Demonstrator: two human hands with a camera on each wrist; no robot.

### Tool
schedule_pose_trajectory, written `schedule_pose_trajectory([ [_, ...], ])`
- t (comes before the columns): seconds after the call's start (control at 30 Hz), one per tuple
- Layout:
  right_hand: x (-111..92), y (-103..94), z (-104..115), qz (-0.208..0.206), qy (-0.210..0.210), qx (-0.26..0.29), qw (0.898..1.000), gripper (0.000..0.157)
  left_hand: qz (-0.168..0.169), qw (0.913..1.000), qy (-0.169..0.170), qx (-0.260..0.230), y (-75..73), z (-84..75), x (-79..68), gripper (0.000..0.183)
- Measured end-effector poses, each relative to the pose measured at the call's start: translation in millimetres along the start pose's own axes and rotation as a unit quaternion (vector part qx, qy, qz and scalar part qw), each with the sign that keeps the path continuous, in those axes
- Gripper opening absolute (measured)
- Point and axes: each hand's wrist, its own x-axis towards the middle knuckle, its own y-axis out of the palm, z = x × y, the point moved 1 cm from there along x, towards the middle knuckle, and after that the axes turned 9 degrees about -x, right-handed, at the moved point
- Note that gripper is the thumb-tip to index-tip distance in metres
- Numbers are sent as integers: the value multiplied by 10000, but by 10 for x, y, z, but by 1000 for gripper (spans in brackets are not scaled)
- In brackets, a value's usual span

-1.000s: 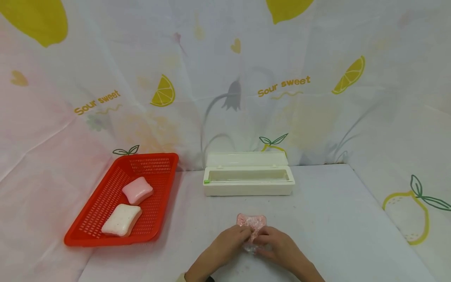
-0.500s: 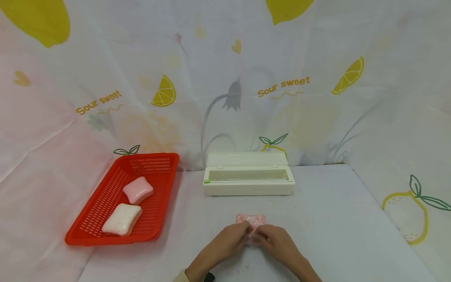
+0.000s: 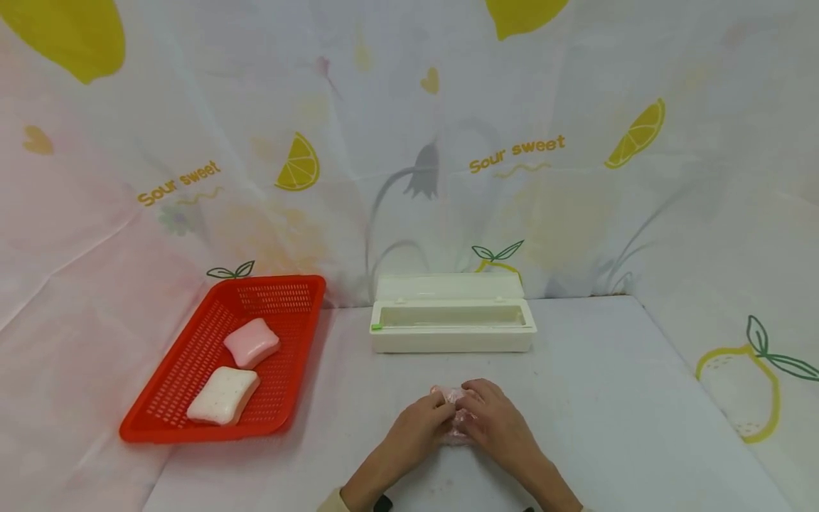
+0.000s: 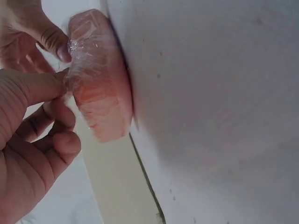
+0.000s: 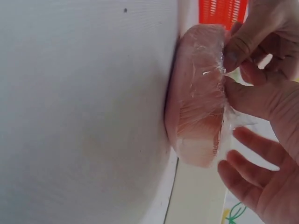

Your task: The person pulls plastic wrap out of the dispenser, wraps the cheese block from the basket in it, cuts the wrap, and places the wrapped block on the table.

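On the white table before me stands a pink soap bar (image 4: 110, 88), wrapped in crinkled clear cling film (image 5: 201, 65). Bunched film sticks up on the soap's upper face. My left hand (image 3: 412, 430) pinches that film between thumb and index finger, its other fingers curled loosely below. From the other side my right hand (image 3: 502, 427) lays its thumb on the film at the top of the soap. In the right wrist view its remaining fingers are spread and slightly bent beside the soap. Both hands cover much of the bar in the head view.
A long white cling film box (image 3: 453, 343) stands behind the hands, lid up, with a green piece at its left. To the left, a red basket (image 3: 294, 398) holds a pink soap bar (image 3: 252, 343) and a white soap bar (image 3: 222, 395). A printed cloth (image 3: 409, 107) hangs behind.
The right hand's fingers have moved forward and spread over the soap's far right side, covering more of it. Film loose at the near end earlier is now gathered on the bar.
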Motion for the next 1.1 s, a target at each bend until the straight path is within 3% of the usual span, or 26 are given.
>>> schedule_pose_trajectory([
  [0.13, -6, 0, -4, 102, -529, 112, 9985, 25, -1, 9990, 307, 324, -53, -14, -20, 9],
  [0.3, -22, -75, -38, 456, -767, 25, 9960, 17, 274, 9957, 531, 713, -112, 4, -58, 11],
  [0.47, -46, -159, -118, 1496, -712, 403, 9854, 40, 697, 9957, 479, 378, -118, 70, -92, 21],
  [0.57, -66, -179, -159, 1860, -653, 653, 9782, 50, 807, 9954, 485, 171, -107, 114, -101, 25],
  [0.67, -84, -170, -183, 1827, -723, 664, 9783, 53, 840, 9952, 500, -36, -92, 150, -88, 22],
  [0.87, -107, -119, -207, 1429, -792, 634, 9845, 45, 778, 9958, 421, -218, -72, 199, -61, 21],
  [1.0, -100, -133, -229, 1424, -517, 948, 9839, 44, 672, 9961, 281, -490, -95, 212, -62, 27],
  [1.1, -92, -166, -240, 1529, -41, 1372, 9787, 35, 624, 9908, -171, -1187, -147, 208, -68, 28],
])
